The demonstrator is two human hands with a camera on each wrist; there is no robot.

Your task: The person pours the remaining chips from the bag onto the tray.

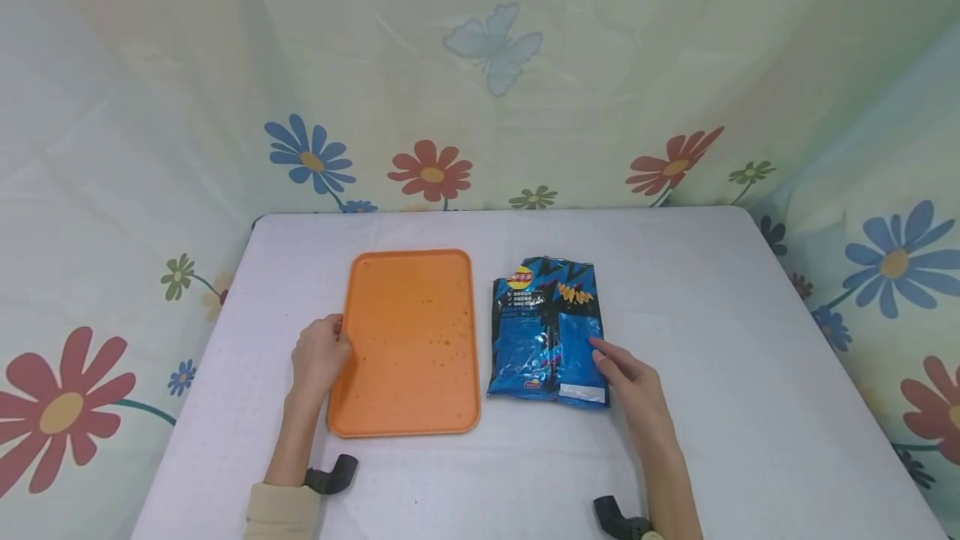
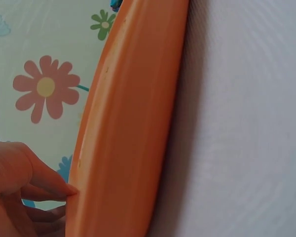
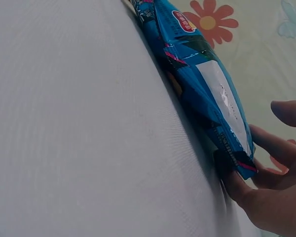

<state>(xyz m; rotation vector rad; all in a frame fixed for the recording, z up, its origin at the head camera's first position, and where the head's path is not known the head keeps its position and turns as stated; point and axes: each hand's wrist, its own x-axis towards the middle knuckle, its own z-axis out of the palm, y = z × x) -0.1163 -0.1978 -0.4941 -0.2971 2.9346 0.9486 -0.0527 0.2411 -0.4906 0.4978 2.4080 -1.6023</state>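
Observation:
An orange tray [image 1: 405, 340] lies flat on the table, dotted with brown crumbs. My left hand [image 1: 321, 352] is at the tray's left edge; in the left wrist view its thumb and fingers [image 2: 52, 182] pinch the rim. Right of the tray is a blue snack bag [image 1: 543, 340] with a white strip near its lower right corner. At the bag's right edge, my right hand [image 1: 633, 386] touches it with loosely extended fingers. Seen from the right wrist, one finger [image 3: 232, 180] meets the bag's lower edge while another digit is raised away from the bag.
A white cloth [image 1: 712, 357] covers the table. Behind and at both sides hangs a curtain [image 1: 585, 65] printed with flowers and a butterfly. Black wrist mounts [image 1: 333, 475] are strapped to both forearms. A narrow strip of table lies between tray and bag.

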